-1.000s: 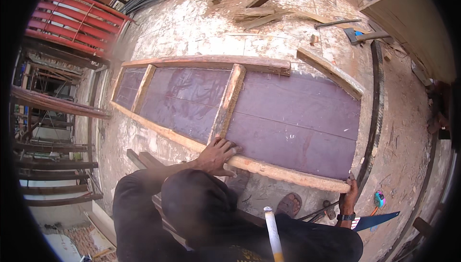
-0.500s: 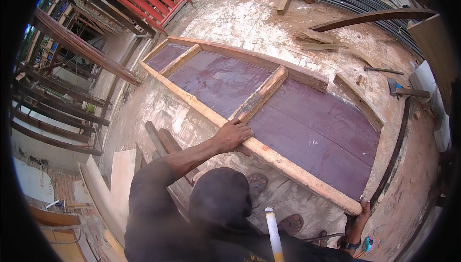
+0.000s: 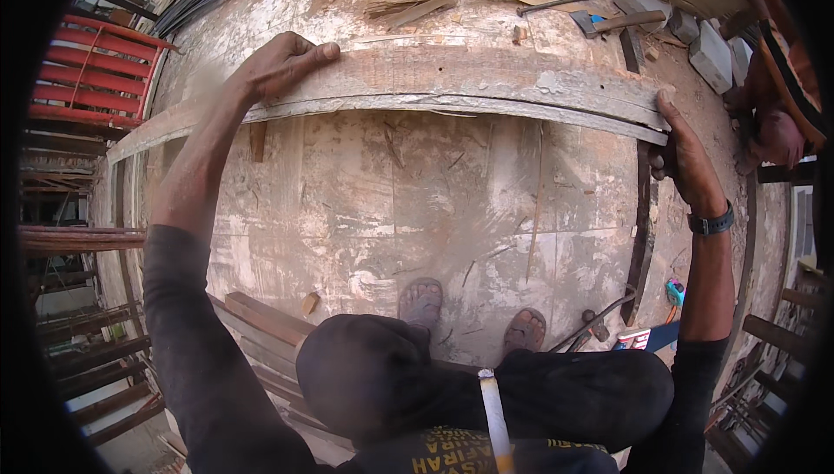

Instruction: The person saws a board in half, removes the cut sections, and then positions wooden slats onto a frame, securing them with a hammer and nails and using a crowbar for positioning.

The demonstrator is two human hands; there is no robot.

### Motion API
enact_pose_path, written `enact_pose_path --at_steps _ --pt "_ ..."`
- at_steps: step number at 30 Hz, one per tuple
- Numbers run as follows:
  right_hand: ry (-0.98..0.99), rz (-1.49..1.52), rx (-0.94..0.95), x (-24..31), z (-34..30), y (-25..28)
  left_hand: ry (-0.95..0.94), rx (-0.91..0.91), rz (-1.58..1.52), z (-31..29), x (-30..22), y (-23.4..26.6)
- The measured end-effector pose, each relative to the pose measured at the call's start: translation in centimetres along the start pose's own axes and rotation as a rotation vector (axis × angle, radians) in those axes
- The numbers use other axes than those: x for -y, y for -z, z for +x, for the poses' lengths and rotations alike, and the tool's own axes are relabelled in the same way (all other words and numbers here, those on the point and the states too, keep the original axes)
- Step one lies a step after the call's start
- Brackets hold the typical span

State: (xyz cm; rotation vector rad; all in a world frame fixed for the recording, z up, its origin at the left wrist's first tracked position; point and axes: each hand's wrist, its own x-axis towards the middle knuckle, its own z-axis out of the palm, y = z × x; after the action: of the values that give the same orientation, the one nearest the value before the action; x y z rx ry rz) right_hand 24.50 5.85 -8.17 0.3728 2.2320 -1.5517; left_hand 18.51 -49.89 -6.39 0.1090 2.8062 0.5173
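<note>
Grey-brown timber is noted in a long beam [image 3: 486,79], held across the upper view, beyond the sandalled feet [image 3: 524,331]. It is gripped by both hands. Left of its middle, it is covered by the left hand [image 3: 282,67], which is partly closed, thumb extended; the fingertips are hidden. Its right end is clasped by the right hand [image 3: 688,148], thumb set on the upper face and fingers curled below. Whether the floor [image 3: 373,187] is touched by the beam cannot be told. Beyond it, an axe [image 3: 636,21] and a bar [image 3: 559,5] are seen. Beside the right forearm, a tape measure [image 3: 675,291] and a saw [image 3: 665,336] are found. Loose planks [image 3: 265,318] are laid at lower left.
</note>
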Motion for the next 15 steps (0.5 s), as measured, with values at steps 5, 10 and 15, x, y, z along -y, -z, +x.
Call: enact_pose_path --at_steps 5,10,15 --pt "0.068 0.182 -0.133 0.0 4.3 -2.6 -0.065 -0.096 0.007 2.5 1.8 0.7" --pt "0.053 0.172 -0.12 -2.5 2.1 -3.0 -0.091 -0.049 0.051 0.6 2.0 -1.8" --pt "0.013 0.094 0.054 -9.9 -3.0 -2.7 -0.095 -0.113 0.174 -6.7 4.4 -8.0"
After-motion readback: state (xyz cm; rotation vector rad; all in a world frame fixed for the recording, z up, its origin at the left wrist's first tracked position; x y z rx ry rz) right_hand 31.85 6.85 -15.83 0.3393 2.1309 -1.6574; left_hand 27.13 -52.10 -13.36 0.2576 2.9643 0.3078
